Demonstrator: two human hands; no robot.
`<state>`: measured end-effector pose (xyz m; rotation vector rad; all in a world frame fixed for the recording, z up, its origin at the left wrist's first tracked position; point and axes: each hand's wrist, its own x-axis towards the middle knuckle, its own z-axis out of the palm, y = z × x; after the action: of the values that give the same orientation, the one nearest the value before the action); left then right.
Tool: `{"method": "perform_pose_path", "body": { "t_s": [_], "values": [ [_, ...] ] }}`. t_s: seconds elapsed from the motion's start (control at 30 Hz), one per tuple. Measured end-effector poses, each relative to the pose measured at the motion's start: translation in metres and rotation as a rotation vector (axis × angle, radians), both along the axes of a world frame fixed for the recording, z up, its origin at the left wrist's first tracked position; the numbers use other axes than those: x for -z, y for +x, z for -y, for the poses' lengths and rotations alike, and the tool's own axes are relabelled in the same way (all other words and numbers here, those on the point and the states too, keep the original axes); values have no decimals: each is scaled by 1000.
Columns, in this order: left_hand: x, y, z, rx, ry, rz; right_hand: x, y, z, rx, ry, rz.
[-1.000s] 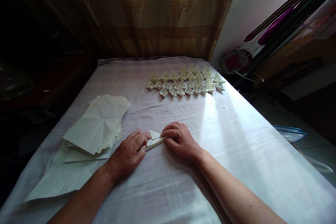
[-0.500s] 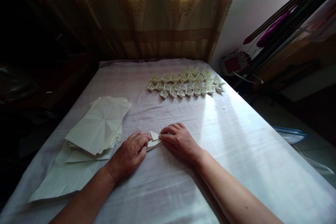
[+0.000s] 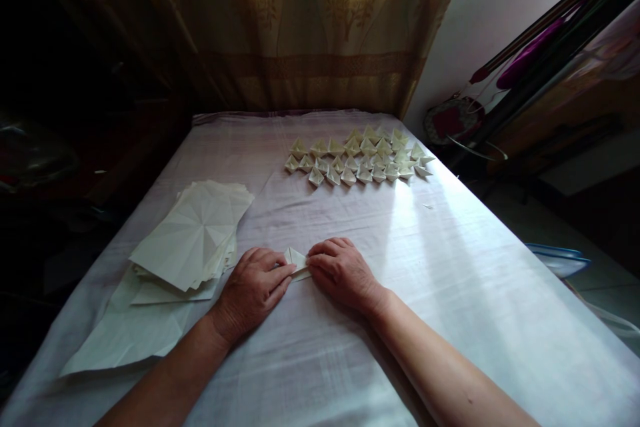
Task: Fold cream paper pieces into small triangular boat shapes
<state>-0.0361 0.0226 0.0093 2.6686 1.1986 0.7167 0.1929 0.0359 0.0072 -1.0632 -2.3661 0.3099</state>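
A small folded piece of cream paper (image 3: 297, 261) lies on the cloth-covered table (image 3: 450, 267) between my two hands. My left hand (image 3: 254, 290) presses on its left end with fingers curled over it. My right hand (image 3: 341, 271) holds its right end, fingertips pinched against the paper. Most of the piece is hidden under my fingers; only a small triangular tip shows.
A stack of creased paper sheets (image 3: 193, 237) lies at the left, over a larger sheet (image 3: 125, 340). Several finished folded paper shapes (image 3: 357, 157) sit in rows at the far side. A curtain (image 3: 305, 27) hangs behind. Clutter and a blue-rimmed object (image 3: 560, 259) stand right of the table.
My hands have closed in on the folded paper, covering more of it; the flat lower flap seen earlier is now hidden. The view shifted slightly.
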Motion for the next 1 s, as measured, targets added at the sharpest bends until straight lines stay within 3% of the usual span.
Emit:
{"method": "perform_pose_path", "body": {
  "t_s": [0.33, 0.57, 1.0],
  "values": [
    [0, 2, 1, -107, -39, -33, 7, -4, 0, 168, -116, -111],
    [0, 7, 4, -243, -83, -66, 9, -13, 3, 271, -101, -84],
    [0, 7, 2, -154, -129, -39, 8, -14, 6, 264, -92, -40]
  ]
}}
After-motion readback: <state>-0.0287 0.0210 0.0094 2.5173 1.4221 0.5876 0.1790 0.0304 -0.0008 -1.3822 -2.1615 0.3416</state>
